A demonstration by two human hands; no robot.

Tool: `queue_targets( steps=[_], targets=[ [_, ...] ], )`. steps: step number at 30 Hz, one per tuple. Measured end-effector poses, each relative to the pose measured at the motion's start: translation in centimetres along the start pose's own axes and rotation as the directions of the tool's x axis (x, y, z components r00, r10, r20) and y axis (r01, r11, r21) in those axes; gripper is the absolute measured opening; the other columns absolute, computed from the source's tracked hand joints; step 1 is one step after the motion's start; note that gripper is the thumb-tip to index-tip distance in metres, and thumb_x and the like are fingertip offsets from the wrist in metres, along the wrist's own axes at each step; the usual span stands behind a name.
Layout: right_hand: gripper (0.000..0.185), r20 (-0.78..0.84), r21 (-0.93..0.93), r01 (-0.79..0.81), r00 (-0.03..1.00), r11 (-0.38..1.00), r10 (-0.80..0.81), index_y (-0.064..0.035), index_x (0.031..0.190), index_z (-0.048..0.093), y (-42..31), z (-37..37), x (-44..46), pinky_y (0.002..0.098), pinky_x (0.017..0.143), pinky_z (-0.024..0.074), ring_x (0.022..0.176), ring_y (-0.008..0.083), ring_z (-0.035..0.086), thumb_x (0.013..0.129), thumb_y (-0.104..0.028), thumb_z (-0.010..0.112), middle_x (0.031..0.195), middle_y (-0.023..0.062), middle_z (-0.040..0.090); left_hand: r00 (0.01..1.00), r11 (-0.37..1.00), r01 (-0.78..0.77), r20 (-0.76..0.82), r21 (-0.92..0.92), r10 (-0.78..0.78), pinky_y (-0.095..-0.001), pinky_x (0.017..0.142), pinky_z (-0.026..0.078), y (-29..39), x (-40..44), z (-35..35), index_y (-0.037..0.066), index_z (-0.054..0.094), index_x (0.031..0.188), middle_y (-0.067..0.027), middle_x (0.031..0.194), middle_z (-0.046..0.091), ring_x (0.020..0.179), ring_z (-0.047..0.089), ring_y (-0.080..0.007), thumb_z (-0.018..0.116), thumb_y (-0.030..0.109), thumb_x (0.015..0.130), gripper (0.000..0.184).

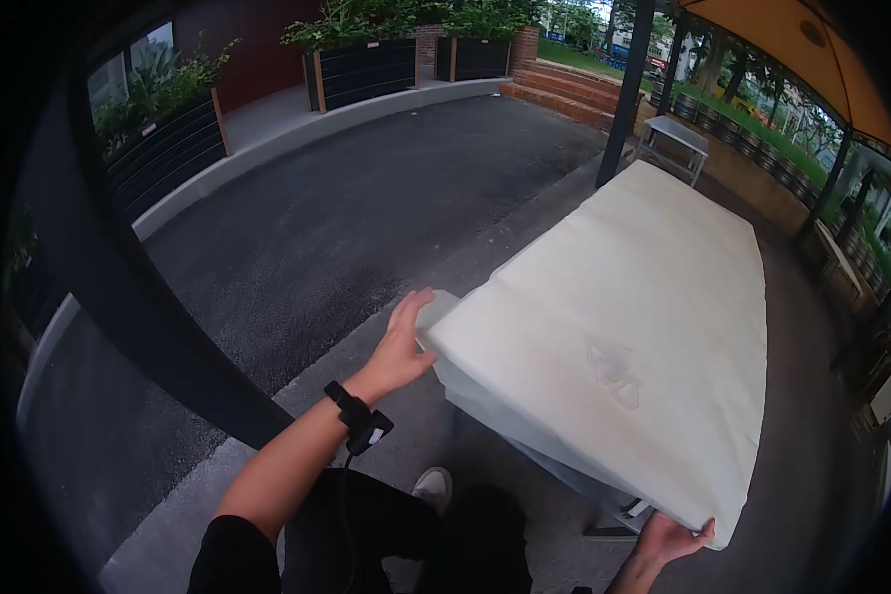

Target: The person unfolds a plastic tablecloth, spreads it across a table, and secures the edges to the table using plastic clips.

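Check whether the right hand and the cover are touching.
Touching. The head view shows the right hand against the near edge of the cover, by its right corner, with no gap visible between them.

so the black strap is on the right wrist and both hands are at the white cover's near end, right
Not quite: the head view shows the black strap on the left wrist, not the right. The left hand and right hand are indeed at the near end of the white cover.
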State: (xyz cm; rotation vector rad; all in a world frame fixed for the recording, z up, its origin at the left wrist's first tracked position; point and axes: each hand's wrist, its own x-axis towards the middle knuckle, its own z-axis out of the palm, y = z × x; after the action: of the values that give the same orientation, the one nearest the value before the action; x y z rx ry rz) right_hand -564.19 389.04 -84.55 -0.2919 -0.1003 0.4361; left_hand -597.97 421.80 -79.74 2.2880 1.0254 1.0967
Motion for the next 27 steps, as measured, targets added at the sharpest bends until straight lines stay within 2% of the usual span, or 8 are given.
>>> queue_targets(
  steps=[3, 7, 9, 12, 15, 20, 22, 27],
  targets=[
    [0.07, -0.07, -0.025, 0.025, 0.997, 0.999, -0.027, -0.0023, 0.14, 0.034, 0.1, 0.7, 0.2, 0.0473, 0.11, 0.0321, 0.131, 0.0294, 0.039, 0.083, -0.033, 0.059, 0.142, 0.0132, 0.04, 0.986, 0.999, 0.033, 0.161, 0.001, -0.033, -0.0469, 0.111, 0.029, -3.7, -0.4, 2.8, 0.006, 0.036, 0.138, -0.0201, 0.143, 0.038, 0.136, 0.03, -0.0401, 0.064, 0.006, 0.073, 0.07],
    [0.066, -0.071, -0.078, 0.113, 0.99, 0.991, -0.118, -0.0028, 0.141, 0.033, 1.0, -0.2, -0.4, 0.0475, 0.11, 0.0308, 0.133, 0.0293, 0.036, 0.088, -0.034, 0.055, 0.144, 0.0135, 0.037, 0.936, 0.968, 0.251, 0.25, 0.024, -0.249, -0.0439, 0.102, 0.04, -5.9, -0.7, 3.6, 0.003, 0.059, 0.118, -0.024, 0.112, 0.062, 0.114, 0.055, -0.0391, 0.065, 0.016, 0.076, 0.044],
    [0.049, 0.052, -0.332, 0.161, 0.987, 0.929, -0.152, -0.0039, 0.135, 0.039, 2.1, -3.4, -1.0, 0.0413, 0.101, 0.0393, 0.12, 0.0254, 0.047, 0.094, -0.029, 0.051, 0.129, 0.0113, 0.048, 0.919, 0.945, 0.316, 0.223, 0.08, -0.326, -0.044, 0.095, 0.045, -6.1, -1.5, 3.5, 0.002, 0.062, 0.112, -0.024, 0.103, 0.065, 0.103, 0.059, -0.0395, 0.065, 0.017, 0.078, 0.038],
    [0.017, 0.123, -0.853, -0.037, 0.956, 0.521, 0.268, -0.0079, 0.099, 0.049, 8.4, -4.6, -7.0, 0.0281, 0.078, 0.0419, 0.087, 0.0125, 0.052, 0.096, -0.024, 0.052, 0.094, 0.0022, 0.054, 0.87, 0.893, 0.421, 0.21, 0.16, -0.447, -0.0439, 0.083, 0.051, -5.3, -2.0, 2.6, -0.001, 0.065, 0.107, -0.0238, 0.093, 0.067, 0.09, 0.065, -0.0385, 0.064, 0.019, 0.079, 0.033],
    [0.048, 0.303, -0.952, 0.248, 0.665, 0.18, 0.683, -0.0032, 0.119, 0.051, 15.7, -0.8, -9.4, 0.036, 0.088, 0.0483, 0.099, 0.0228, 0.059, 0.079, -0.017, 0.075, 0.111, 0.0146, 0.056, 0.797, 0.823, 0.568, 0.266, -0.019, -0.543, -0.0453, 0.079, 0.053, -4.9, -3.3, 3.3, -0.002, 0.063, 0.11, -0.0215, 0.096, 0.068, 0.089, 0.067, -0.035, 0.062, 0.018, 0.082, 0.034],
    [0.083, 0.582, -0.752, 0.653, 0.599, 0.085, 0.55, -0.003, 0.137, 0.032, 24.1, 2.9, -10.3, 0.0401, 0.087, 0.0495, 0.103, 0.0284, 0.057, 0.073, -0.024, 0.08, 0.127, 0.0187, 0.045, 0.579, 0.294, 0.793, 0.511, -0.534, -0.635, -0.0479, 0.078, 0.053, 1.2, -3.8, 4.1, -0.003, 0.055, 0.123, -0.0158, 0.112, 0.064, 0.095, 0.066, -0.0294, 0.056, 0.018, 0.089, 0.039],
    [0.083, 0.512, -0.798, 0.602, 0.636, 0.045, 0.577, -0.0024, 0.137, 0.031, 24.7, 2.6, -9.8, 0.0401, 0.084, 0.0503, 0.102, 0.0283, 0.057, 0.073, -0.024, 0.08, 0.126, 0.0187, 0.045, 0.541, 0.11, 0.771, 0.553, -0.628, -0.634, -0.0408, 0.084, 0.053, 1.4, -4.4, 4.8, -0.005, 0.048, 0.125, -0.0164, 0.117, 0.059, 0.101, 0.061, -0.0267, 0.054, 0.019, 0.093, 0.041],
    [0.083, 0.258, -0.846, 0.509, 0.647, -0.155, 0.718, -0.0013, 0.135, 0.033, 22.4, 0.6, -6.0, 0.0381, 0.073, 0.0533, 0.1, 0.0257, 0.059, 0.073, -0.027, 0.081, 0.129, 0.0189, 0.045, 0.544, 0.118, 0.727, 0.462, -0.677, -0.701, -0.0435, 0.092, 0.046, 3.0, -4.9, 5.5, 0.0, 0.048, 0.129, -0.0136, 0.119, 0.058, 0.111, 0.055, -0.0285, 0.054, 0.02, 0.091, 0.043]
  ],
)
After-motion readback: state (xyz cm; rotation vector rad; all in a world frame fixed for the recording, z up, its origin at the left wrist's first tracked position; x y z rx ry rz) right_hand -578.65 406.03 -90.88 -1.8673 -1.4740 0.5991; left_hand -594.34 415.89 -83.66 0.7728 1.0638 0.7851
